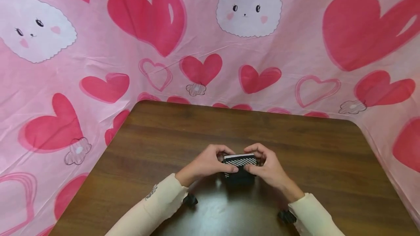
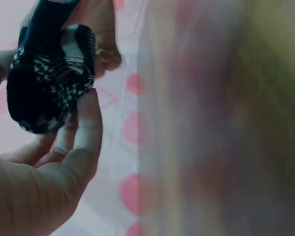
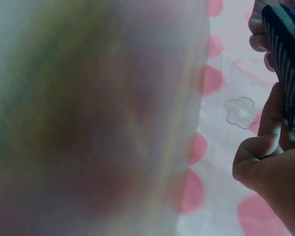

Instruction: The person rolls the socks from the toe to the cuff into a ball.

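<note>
Both hands hold a folded black-and-white knitted sock [image 1: 241, 162] just above the table, close to its middle. Diagonal white stripes run across its upper face, and a dark part hangs below. My left hand [image 1: 207, 162] grips the left end, thumb in front and fingers behind. At the opposite end, my right hand [image 1: 269, 166] pinches it in the same way. The left wrist view looks into a dark rounded fold of the sock [image 2: 51, 81], with speckled white threads around it. In the right wrist view, the striped sock [image 3: 291, 69] is partly cut off by the frame edge.
A brown wooden table [image 1: 157, 130] with rounded corners lies under the hands. Pink cloth [image 1: 203, 43] printed with hearts and rabbits hangs behind it and along both sides. Small dark objects [image 1: 190, 200] sit at the cuffs of the light sleeves [image 1: 154, 207].
</note>
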Motion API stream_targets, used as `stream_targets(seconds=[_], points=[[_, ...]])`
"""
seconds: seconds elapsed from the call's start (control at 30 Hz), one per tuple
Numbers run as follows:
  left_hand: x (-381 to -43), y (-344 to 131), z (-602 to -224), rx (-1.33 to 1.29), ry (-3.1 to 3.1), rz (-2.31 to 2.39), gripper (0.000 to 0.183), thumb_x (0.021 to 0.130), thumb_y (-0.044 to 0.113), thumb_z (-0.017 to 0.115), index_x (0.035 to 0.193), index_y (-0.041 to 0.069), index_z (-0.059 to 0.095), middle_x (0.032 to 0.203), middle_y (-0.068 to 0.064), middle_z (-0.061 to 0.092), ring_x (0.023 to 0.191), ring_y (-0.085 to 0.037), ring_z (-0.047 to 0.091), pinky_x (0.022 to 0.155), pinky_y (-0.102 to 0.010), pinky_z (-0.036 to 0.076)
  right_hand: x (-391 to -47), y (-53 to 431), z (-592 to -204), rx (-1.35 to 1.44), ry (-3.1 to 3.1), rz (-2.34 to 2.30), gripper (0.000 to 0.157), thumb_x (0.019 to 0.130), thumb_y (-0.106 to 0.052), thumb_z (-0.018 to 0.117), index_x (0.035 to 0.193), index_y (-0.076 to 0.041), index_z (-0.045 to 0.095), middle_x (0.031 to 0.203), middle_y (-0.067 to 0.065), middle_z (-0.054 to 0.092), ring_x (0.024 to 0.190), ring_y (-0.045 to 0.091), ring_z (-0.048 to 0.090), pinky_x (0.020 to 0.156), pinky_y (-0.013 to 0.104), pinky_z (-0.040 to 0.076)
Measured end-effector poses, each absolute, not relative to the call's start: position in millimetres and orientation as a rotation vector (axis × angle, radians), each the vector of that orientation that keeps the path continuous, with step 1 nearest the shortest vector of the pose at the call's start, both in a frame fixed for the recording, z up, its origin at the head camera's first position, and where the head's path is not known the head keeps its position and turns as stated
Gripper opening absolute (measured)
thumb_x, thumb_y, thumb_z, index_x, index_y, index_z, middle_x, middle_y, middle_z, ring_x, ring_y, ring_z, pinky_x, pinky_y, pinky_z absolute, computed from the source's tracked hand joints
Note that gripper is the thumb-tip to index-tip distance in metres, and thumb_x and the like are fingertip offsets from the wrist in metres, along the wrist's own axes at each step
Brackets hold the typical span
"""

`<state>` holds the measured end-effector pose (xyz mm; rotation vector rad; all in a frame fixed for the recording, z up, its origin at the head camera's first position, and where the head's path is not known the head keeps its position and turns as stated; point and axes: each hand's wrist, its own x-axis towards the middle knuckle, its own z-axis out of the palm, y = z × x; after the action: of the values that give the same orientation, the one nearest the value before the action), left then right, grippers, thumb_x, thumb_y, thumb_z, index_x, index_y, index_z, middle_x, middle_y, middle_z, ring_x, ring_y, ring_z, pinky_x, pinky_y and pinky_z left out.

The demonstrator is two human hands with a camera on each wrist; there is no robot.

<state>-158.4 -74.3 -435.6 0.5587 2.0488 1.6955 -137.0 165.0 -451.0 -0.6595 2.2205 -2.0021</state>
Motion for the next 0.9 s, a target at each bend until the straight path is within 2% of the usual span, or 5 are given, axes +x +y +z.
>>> stream_targets(seconds=[0.1,0.23,0.4,0.7,0.9], points=[[-154,-69,-443,0.399,1.886,1.841,0.035,0.081,0.003,0.081,0.113,-0.005,0.068,0.094,-0.008,0.071,0.076,-0.015,0.065,0.066,-0.026,0.054,-132,161,-456,-0.480,2.117,-2.144,0.042,0.086,0.008,0.069,0.124,0.009,0.052,0.104,0.014,0.071,0.083,0.017,0.066,0.071,0.028,0.056],[-147,-63,-447,0.204,1.698,2.050,0.037,0.085,0.004,0.077,0.117,-0.008,0.064,0.099,-0.013,0.071,0.081,-0.018,0.068,0.071,-0.031,0.057,-120,151,-453,-0.197,1.884,-2.408,0.045,0.092,0.006,0.063,0.134,0.005,0.046,0.115,0.012,0.066,0.094,0.020,0.066,0.079,0.030,0.056],[-140,-55,-441,0.052,1.495,2.235,0.038,0.090,0.008,0.074,0.123,-0.007,0.059,0.111,-0.019,0.067,0.091,-0.024,0.069,0.080,-0.040,0.057,-110,139,-444,-0.010,1.766,-2.539,0.040,0.094,0.004,0.062,0.131,-0.001,0.048,0.118,0.009,0.066,0.101,0.021,0.066,0.086,0.033,0.055],[-132,-49,-435,0.035,1.351,2.327,0.040,0.094,0.010,0.071,0.127,-0.007,0.056,0.119,-0.023,0.065,0.098,-0.028,0.068,0.085,-0.044,0.056,-107,130,-441,0.125,1.779,-2.641,0.028,0.093,0.005,0.067,0.119,0.000,0.059,0.113,0.012,0.069,0.099,0.023,0.067,0.084,0.038,0.057],[-130,-51,-432,0.315,1.859,2.251,0.046,0.087,0.016,0.080,0.128,0.006,0.061,0.118,-0.010,0.065,0.100,-0.023,0.065,0.082,-0.037,0.056,-104,125,-442,0.190,1.785,-2.674,0.030,0.092,0.005,0.068,0.121,0.003,0.059,0.113,0.011,0.069,0.099,0.023,0.067,0.083,0.039,0.057]])
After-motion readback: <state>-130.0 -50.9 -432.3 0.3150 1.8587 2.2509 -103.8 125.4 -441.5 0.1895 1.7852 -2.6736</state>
